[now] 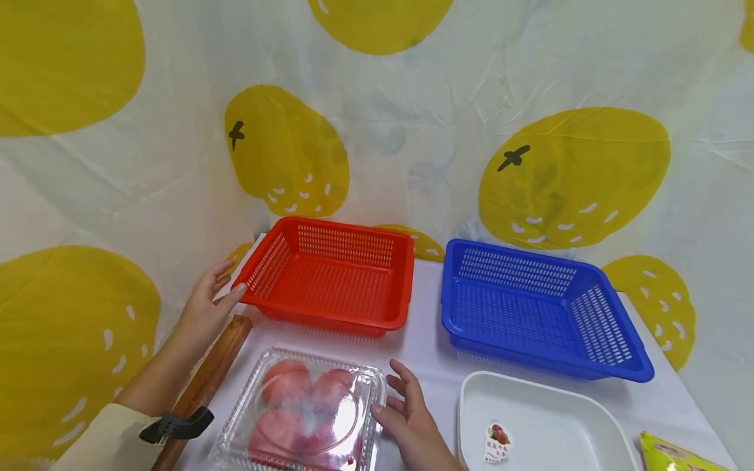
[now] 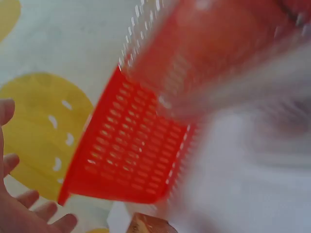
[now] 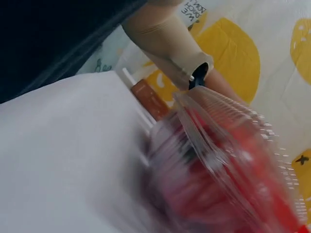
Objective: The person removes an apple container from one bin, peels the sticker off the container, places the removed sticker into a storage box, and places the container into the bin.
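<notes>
A clear plastic clamshell box (image 1: 306,415) with several round red fruits (image 1: 287,383) inside lies at the near front of the table. Beside its right edge is my right hand (image 1: 409,418), fingers loosely spread and thumb right at the box's rim. Farther left, my left hand (image 1: 206,301) reaches out with fingers apart, its thumb tip overlapping the left front corner of a red perforated basket (image 1: 347,314) in the head view. Neither hand is curled round anything. The right wrist view shows the box (image 3: 228,155) close up and blurred; its fingers are out of sight there.
A blue perforated basket (image 1: 542,360) stands at the back right, with a white tray (image 1: 471,399) in front of it. A yellow packet (image 1: 671,454) lies at the near right corner. Under the left forearm runs a long brown bar (image 1: 215,363). Fruit-print cloth (image 1: 412,163) hangs behind.
</notes>
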A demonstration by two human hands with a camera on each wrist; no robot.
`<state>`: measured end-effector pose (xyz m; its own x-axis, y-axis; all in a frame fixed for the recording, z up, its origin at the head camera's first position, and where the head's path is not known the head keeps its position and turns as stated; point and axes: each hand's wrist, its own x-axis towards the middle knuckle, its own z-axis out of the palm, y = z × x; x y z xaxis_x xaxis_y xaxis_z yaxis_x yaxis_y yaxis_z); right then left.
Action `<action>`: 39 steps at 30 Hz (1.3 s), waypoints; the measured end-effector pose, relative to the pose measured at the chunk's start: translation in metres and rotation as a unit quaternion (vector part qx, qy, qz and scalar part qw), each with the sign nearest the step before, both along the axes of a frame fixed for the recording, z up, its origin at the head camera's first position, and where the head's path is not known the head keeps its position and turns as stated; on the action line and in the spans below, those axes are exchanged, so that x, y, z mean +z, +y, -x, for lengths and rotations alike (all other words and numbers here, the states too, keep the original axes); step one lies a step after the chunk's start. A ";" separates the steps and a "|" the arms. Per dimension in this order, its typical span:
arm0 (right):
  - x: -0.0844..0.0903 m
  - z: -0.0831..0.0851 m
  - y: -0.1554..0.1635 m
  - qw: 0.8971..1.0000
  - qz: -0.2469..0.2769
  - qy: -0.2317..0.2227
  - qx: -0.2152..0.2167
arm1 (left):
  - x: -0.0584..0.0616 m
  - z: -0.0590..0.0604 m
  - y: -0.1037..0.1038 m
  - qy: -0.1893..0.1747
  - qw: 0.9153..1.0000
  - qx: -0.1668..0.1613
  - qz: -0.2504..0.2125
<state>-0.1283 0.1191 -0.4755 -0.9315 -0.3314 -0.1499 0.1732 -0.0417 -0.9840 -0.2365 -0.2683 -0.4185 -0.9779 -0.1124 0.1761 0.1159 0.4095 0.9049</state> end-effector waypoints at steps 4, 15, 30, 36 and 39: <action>-0.008 0.002 -0.018 0.998 0.058 -0.007 0.012 | -0.012 0.016 -0.003 -0.035 0.994 -0.033 -0.098; -0.010 0.006 -0.027 0.996 -0.077 0.032 0.009 | -0.040 0.033 -0.012 -0.094 0.988 -0.038 -0.118; -0.002 0.003 -0.029 0.999 0.013 -0.009 0.044 | -0.040 0.034 -0.014 -0.116 0.983 -0.071 -0.121; 0.002 0.001 -0.029 0.997 0.044 -0.045 0.045 | -0.040 0.035 -0.015 -0.116 0.983 -0.072 -0.126; 0.001 0.003 -0.029 0.992 0.087 -0.078 0.041 | -0.040 0.037 -0.015 -0.114 0.982 -0.078 -0.129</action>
<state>-0.1309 0.0902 -0.4742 -0.8706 -0.4379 -0.2241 0.3326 -0.1883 -0.9241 -0.2730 -0.2830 -0.4585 -0.9975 0.0290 -0.0640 -0.0587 0.1567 0.9859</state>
